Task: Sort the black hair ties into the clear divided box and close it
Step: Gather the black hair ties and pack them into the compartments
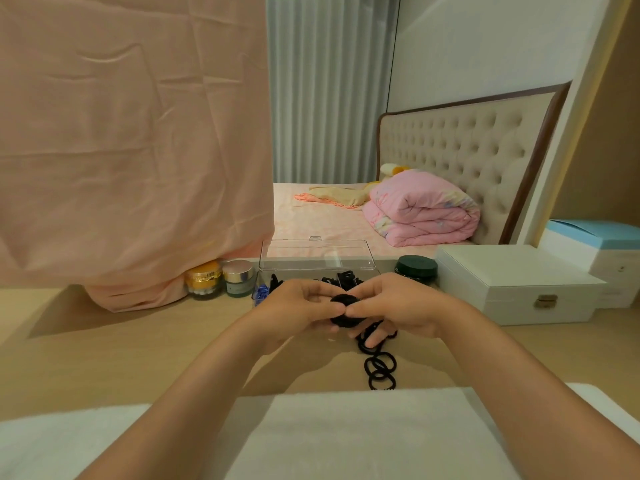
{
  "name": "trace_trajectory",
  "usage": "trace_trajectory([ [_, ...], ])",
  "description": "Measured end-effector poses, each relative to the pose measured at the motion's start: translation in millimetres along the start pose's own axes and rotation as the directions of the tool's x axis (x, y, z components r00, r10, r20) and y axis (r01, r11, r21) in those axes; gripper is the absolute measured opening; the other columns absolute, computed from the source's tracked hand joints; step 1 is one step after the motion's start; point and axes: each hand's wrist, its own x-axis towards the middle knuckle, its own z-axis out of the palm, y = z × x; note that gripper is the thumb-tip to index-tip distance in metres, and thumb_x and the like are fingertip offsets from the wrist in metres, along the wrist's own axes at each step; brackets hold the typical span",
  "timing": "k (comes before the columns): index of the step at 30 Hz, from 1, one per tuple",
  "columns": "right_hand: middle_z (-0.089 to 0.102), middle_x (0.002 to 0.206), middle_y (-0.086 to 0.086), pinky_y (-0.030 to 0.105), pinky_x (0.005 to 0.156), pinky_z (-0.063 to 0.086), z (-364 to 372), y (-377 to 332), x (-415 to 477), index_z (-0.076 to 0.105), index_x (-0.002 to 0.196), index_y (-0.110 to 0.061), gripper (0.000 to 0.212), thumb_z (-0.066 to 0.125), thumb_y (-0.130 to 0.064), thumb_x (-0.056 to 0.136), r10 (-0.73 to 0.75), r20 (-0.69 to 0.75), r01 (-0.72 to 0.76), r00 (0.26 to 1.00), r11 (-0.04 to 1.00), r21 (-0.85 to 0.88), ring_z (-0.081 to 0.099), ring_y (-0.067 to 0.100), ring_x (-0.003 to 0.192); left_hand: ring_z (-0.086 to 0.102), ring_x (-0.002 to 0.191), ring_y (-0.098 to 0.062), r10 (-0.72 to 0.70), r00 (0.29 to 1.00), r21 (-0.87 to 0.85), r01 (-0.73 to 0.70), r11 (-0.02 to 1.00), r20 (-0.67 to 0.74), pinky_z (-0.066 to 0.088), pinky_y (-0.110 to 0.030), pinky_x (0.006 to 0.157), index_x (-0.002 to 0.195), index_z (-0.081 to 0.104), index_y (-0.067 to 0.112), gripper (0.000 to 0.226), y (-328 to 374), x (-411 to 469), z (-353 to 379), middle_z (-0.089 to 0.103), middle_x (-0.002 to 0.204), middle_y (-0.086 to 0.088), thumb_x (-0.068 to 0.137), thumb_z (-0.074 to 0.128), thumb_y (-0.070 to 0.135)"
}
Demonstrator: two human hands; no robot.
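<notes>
At far left we see a pink cloth [131, 150] hanging down to the tabletop [138, 358], with a yellow jar [203, 278] and a cream jar [239, 278] just beside its hem. Behind our hands stands the clear divided box [317, 252], lid raised, with black ties inside. Our left hand [298, 306] and right hand [398, 306] meet thumb to thumb, both pinching a bundle of black hair ties [344, 311]. Loose hair ties [379, 368] lie on the tabletop beneath the right hand. A white case [512, 285] sits at right.
</notes>
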Motion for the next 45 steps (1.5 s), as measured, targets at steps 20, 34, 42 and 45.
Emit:
trace_trajectory([
  [20, 0.078, 0.094, 0.015, 0.021, 0.048, 0.055, -55.6, -3.8, 18.2, 0.071, 0.113, 0.001, 0.027, 0.076, -0.011, 0.089, 0.001, -0.445, 0.103, 0.896, 0.972, 0.21, 0.074, 0.016, 0.064, 0.066, 0.102, -0.01, 0.228, 0.964, 0.402, -0.157, 0.902, -0.135, 0.053, -0.032, 0.095, 0.122, 0.07, 0.026, 0.028, 42.3, 64.5, 19.2, 0.072, 0.114, 0.007, 0.097, 0.062, 0.037],
  [34, 0.072, 0.085, -0.006, 0.028, 0.067, 0.047, -54.2, 1.7, 74.3, 0.077, 0.089, -0.028, 0.016, 0.074, -0.044, 0.085, -0.13, -0.604, -0.419, 0.786, 0.607, -0.675, 0.066, 0.016, 0.086, 0.032, 0.142, -0.022, 0.224, 0.973, 0.89, -0.152, 0.429, 0.058, 0.029, -0.042, 0.115, 0.155, 0.033, 0.029, 0.061, -5.0, 95.9, 12.1, 0.043, 0.154, -0.001, 0.099, 0.051, 0.047],
  [42, 0.075, 0.094, 0.007, 0.036, 0.078, 0.055, -60.4, -1.6, 79.3, 0.08, 0.101, -0.017, 0.02, 0.063, -0.027, 0.095, -0.016, -0.425, -0.365, 0.905, 0.482, -0.796, 0.069, 0.023, 0.09, 0.026, 0.145, -0.025, 0.228, 0.968, 0.923, -0.178, 0.341, 0.102, 0.027, -0.047, 0.117, 0.151, 0.031, 0.044, 0.056, -6.5, 94.7, 15.0, 0.039, 0.155, 0.0, 0.098, 0.043, 0.057],
  [45, 0.07, 0.087, 0.015, 0.037, 0.073, 0.048, -65.9, 0.8, 78.6, 0.076, 0.1, -0.005, 0.026, 0.054, -0.019, 0.098, 0.051, -0.333, -0.306, 0.941, 0.543, -0.782, 0.058, 0.023, 0.078, 0.025, 0.145, -0.024, 0.239, 0.966, 0.932, -0.176, 0.316, 0.101, 0.026, -0.047, 0.117, 0.15, 0.032, 0.047, 0.056, -7.6, 94.4, 18.1, 0.038, 0.155, 0.0, 0.096, 0.042, 0.062],
])
